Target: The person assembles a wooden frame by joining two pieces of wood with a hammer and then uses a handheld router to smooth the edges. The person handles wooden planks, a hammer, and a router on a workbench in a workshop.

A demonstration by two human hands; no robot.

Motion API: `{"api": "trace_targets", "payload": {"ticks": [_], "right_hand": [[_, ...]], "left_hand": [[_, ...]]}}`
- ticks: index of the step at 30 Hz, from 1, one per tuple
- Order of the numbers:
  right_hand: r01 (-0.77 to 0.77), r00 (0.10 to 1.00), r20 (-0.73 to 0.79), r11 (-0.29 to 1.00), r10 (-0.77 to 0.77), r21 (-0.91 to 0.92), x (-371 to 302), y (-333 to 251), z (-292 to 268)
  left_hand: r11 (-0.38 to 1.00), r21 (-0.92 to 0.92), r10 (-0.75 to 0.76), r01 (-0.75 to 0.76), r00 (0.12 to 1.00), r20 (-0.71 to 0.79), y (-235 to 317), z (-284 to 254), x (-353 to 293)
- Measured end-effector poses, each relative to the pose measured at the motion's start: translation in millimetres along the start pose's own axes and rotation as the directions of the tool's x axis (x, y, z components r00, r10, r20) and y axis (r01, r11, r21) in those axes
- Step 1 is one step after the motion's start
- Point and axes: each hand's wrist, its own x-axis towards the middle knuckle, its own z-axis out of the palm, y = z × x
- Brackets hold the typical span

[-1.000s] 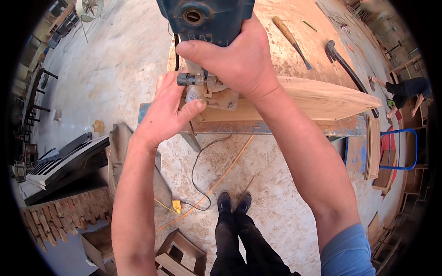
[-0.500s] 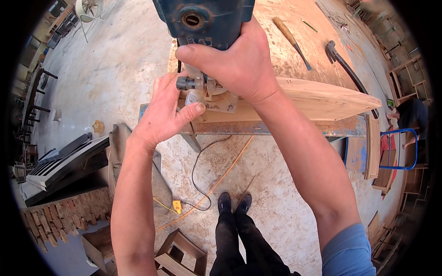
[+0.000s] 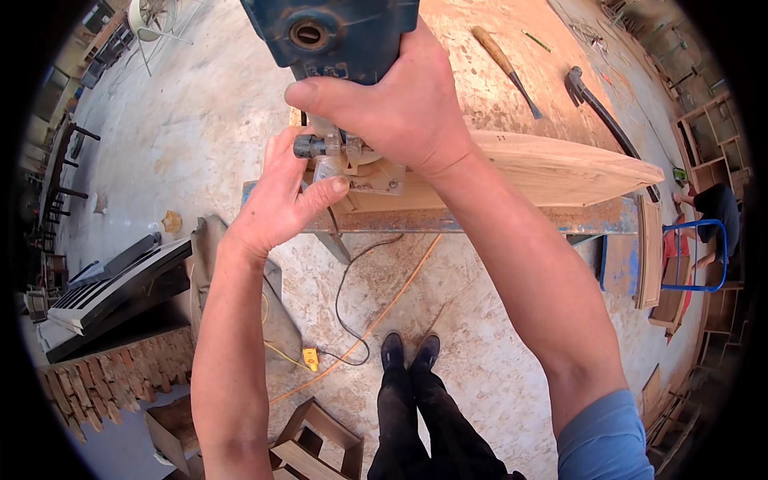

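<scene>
My right hand (image 3: 400, 112) is wrapped round the blue motor body of a trim router (image 3: 320, 60), thumb across its front. The router's clear plastic base (image 3: 372, 178) rests against the left part of a pale wooden board (image 3: 552, 172), which lies along the near edge of the workbench. At the base's left side is my left hand (image 3: 276, 200). Its thumb presses by the base's near edge, and its fingers curl behind the black knob (image 3: 308, 146), partly hidden. The router bit cannot be seen.
On the workbench (image 3: 472, 96) lie a wooden-handled chisel (image 3: 504, 68), a pencil (image 3: 536, 40) and a dark claw hammer (image 3: 596, 112). A black cord (image 3: 344, 300) and an orange cord (image 3: 400, 292) cross the floor near my feet. Another person (image 3: 716, 212) is at the far right.
The router and my right hand have shifted a little left along the board. My left hand has moved slightly left with them. Chisel and hammer stay put.
</scene>
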Motion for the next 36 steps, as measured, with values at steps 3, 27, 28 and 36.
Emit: {"api": "trace_targets", "payload": {"ticks": [3,27,28,36], "right_hand": [[0.058,0.998,-0.02,0.998,-0.057,0.039,-1,-4,0],[-0.04,0.999,0.019,0.999,0.039,0.028,9,11,-2],[-0.046,0.999,0.019,0.999,0.045,0.014,10,10,-1],[-0.096,0.995,0.013,0.995,0.096,0.005,11,-1,-4]], "left_hand": [[0.999,0.032,-0.007,0.007,1.0,-0.015,5,-1,0],[1.0,-0.016,0.009,-0.01,0.996,-0.084,0,2,2],[1.0,-0.008,0.003,-0.003,0.997,-0.083,0,2,2],[0.999,0.029,-0.035,0.037,0.997,-0.071,2,1,2]]}}
